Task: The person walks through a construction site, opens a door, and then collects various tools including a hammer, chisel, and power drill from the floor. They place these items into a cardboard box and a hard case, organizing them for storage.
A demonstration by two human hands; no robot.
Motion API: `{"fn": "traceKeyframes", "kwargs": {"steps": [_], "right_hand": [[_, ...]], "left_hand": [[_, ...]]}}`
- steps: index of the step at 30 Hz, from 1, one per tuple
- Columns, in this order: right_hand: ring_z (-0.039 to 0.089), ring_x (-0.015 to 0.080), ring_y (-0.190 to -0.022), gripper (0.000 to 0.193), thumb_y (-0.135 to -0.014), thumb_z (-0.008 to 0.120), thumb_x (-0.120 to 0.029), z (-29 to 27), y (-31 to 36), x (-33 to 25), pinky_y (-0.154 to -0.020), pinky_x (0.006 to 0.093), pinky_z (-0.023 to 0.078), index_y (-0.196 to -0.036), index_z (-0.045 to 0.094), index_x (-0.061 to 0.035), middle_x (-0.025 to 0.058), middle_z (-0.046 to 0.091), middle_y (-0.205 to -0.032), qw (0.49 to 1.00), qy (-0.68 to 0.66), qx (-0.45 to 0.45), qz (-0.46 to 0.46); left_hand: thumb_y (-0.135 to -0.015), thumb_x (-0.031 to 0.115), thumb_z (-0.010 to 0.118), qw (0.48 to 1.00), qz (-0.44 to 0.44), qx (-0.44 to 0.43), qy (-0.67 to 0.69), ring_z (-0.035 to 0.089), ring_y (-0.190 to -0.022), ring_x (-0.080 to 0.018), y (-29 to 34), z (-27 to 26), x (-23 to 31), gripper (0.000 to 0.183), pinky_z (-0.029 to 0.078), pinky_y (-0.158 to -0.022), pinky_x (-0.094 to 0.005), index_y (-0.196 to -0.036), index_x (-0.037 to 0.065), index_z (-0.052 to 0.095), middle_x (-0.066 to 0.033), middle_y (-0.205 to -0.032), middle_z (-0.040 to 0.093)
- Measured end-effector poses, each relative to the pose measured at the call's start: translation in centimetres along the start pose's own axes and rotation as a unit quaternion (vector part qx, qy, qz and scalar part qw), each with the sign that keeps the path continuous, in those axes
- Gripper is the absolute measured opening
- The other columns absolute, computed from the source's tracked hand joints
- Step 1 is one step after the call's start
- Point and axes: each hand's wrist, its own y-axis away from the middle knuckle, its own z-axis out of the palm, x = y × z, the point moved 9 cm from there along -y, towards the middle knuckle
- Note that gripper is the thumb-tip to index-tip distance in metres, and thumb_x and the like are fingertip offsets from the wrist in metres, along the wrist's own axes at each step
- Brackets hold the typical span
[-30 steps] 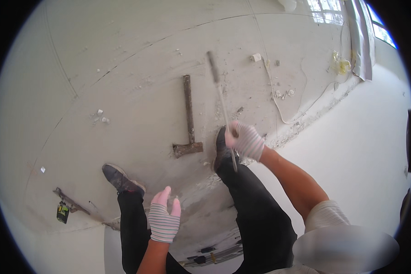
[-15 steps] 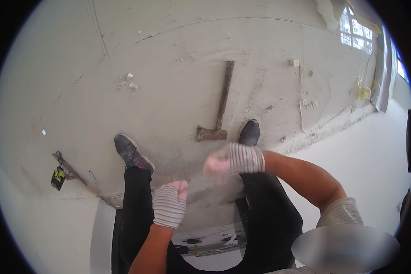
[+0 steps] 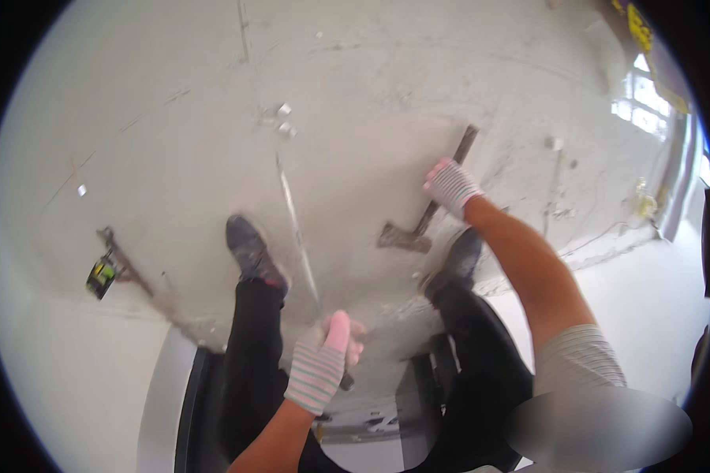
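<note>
My left hand (image 3: 323, 359), in a striped glove with pink fingertips, is closed round a long thin steel chisel (image 3: 296, 229). The chisel's narrow end points away from me over the floor, and its dark butt shows below my fist. My right hand (image 3: 452, 186), gloved the same way, is closed over the wooden handle of an axe (image 3: 405, 236), part of which it hides. The axe lies on the dusty floor between my feet, its worn head toward me and the handle slanting away to the right.
A black and green tool (image 3: 101, 276) lies at the left by a long strip of debris. White lumps (image 3: 285, 120) and rubble dot the floor (image 3: 355, 94). A white wall (image 3: 607, 315) rises at the right. My shoes (image 3: 248, 244) stand either side.
My right hand has reached forward from near my knee onto the axe handle. The chisel has come into view in my left hand. The whole view has shifted, so floor things appear farther right.
</note>
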Motion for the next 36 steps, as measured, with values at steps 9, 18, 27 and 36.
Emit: {"fn": "traceKeyframes", "kwargs": {"steps": [9, 18, 27, 36], "right_hand": [[0.074, 0.0332, -0.094, 0.023, -0.078, 0.074, -0.014, -1.9, 7.5, -3.9, -0.077, 0.0415, 0.060, -0.100, 0.080, -0.0114, 0.0156, 0.076, -0.096, 0.965, -0.172, -0.177, 0.089], [0.072, 0.0388, -0.095, 0.042, -0.091, 0.067, -0.038, -21.9, 17.9, -10.8, -0.081, 0.0453, 0.057, -0.111, 0.069, -0.0011, 0.0208, 0.074, -0.096, 0.877, -0.414, -0.091, 0.224], [0.067, 0.0432, -0.106, 0.062, -0.095, 0.054, -0.052, -46.9, 18.2, -24.3, -0.093, 0.0453, 0.051, -0.117, 0.063, 0.0055, 0.0283, 0.070, -0.104, 0.839, -0.512, -0.050, 0.180], [0.070, 0.0344, -0.080, 0.053, -0.095, 0.057, -0.049, -61.6, 15.0, -37.6, -0.076, 0.0417, 0.054, -0.110, 0.064, 0.0010, 0.0198, 0.070, -0.082, 0.892, -0.433, -0.063, 0.111]], "left_hand": [[-0.106, 0.044, 0.049, 0.995, 0.072, -0.045, 0.051, 0.049, -0.048, -0.0124, -0.2, -0.8, -0.4, 0.050, 0.055, -0.058, -0.0312, -0.094, -0.002, 0.064, -0.0023, -0.055, 0.052], [-0.100, 0.056, 0.055, 0.985, 0.089, -0.023, 0.148, 0.046, -0.045, -0.0138, 3.9, -3.2, -1.3, 0.055, 0.057, -0.057, -0.0332, -0.093, 0.002, 0.059, -0.0011, -0.052, 0.047], [-0.100, 0.052, 0.060, 0.915, 0.240, -0.050, 0.320, 0.058, -0.078, -0.0138, 16.3, -11.3, 9.7, 0.053, 0.049, -0.070, -0.0308, -0.107, 0.000, 0.063, -0.0023, -0.091, 0.063], [-0.091, 0.031, 0.075, 0.867, 0.210, -0.011, 0.451, 0.061, -0.081, -0.0165, 24.4, -27.9, 10.8, 0.033, 0.051, -0.072, -0.0317, -0.106, 0.003, 0.065, -0.0059, -0.092, 0.066]]}}
